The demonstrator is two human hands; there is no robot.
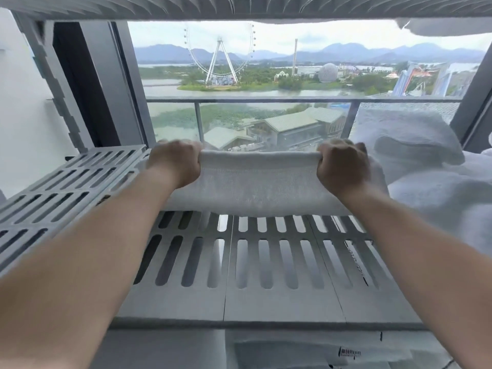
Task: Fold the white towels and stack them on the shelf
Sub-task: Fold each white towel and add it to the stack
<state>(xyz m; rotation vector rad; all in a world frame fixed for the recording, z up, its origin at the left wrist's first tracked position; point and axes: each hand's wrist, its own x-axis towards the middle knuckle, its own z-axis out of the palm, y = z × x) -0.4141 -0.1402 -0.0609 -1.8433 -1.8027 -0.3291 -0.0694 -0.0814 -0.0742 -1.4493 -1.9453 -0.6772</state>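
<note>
A folded white towel lies across the far part of a grey slatted shelf. My left hand grips its far left end with curled fingers. My right hand grips the far right end the same way. The towel's near edge rests on the slats, and its far fold is held up between my hands. Both forearms reach forward over the shelf.
A loose heap of white towels fills the right of the shelf, touching the held towel. Another shelf hangs overhead with white cloth at its right. A window with a balcony rail stands behind. A lower level shows below.
</note>
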